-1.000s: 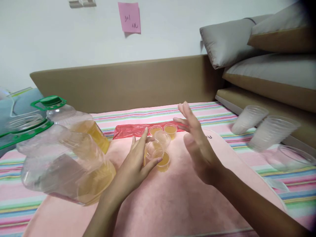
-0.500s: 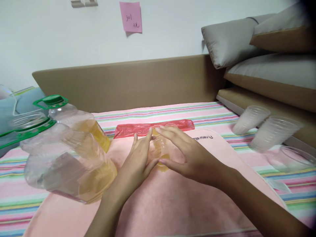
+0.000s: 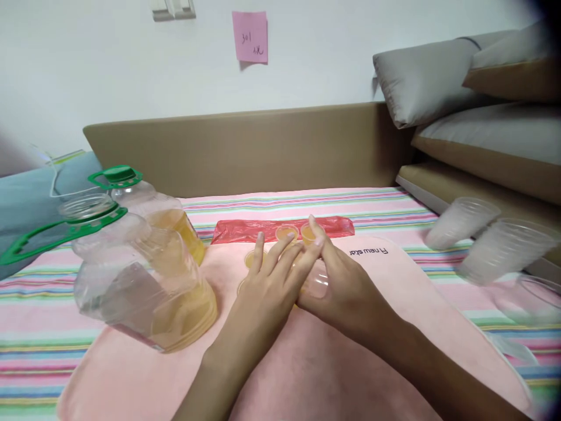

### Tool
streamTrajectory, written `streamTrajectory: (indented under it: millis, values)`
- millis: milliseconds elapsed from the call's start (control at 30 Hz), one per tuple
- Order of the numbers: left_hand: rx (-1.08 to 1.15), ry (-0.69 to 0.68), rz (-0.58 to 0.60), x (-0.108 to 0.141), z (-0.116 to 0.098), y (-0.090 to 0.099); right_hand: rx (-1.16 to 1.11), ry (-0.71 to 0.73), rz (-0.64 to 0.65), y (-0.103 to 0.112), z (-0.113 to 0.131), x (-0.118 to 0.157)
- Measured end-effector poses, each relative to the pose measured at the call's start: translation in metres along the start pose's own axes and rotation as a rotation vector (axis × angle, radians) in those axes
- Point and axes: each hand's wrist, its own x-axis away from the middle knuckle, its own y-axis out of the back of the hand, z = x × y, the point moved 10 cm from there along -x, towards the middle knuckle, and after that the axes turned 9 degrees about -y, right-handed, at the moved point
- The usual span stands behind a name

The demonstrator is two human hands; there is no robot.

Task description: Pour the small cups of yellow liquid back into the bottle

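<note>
My left hand (image 3: 272, 280) reaches across the cups with its fingers stretched and spread, its fingertips overlapping my right hand. Bent around the side of a clear plastic cup (image 3: 319, 279) is my right hand (image 3: 344, 283); its thumb and some fingers are hidden behind the left. Just beyond my fingers stand a cup of yellow drink (image 3: 287, 234) and another filled cup (image 3: 308, 234). One more cup (image 3: 250, 259) shows beside my left fingers, and a further rim is partly covered. All are on the pink mat (image 3: 372, 374).
At left stand an open large bottle (image 3: 144, 292) of yellow liquid and a green-capped bottle (image 3: 177, 225). A red plastic bag (image 3: 228, 231) lies behind the cups. Stacked clear cups (image 3: 495, 257) lean at right, near a loose cup (image 3: 534, 298) and cushions (image 3: 482, 134).
My hands have come together; the left now crosses over the right. The right hand has closed around the side of a cup. The whole view has shifted slightly.
</note>
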Motion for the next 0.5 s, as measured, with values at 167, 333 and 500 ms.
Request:
streamTrajectory:
  millis: [167, 333, 500]
  values:
    - [-0.136, -0.036, 0.002, -0.007, -0.014, 0.009, -0.010, -0.089, -0.047, 0.002, -0.003, -0.002]
    - [-0.158, -0.097, -0.077, -0.010, -0.024, 0.014, -0.069, -0.128, 0.013, 0.000, -0.003, -0.003]
    - [0.041, -0.122, -0.206, -0.014, -0.035, 0.044, -0.092, -0.141, -0.194, 0.067, -0.031, -0.002]
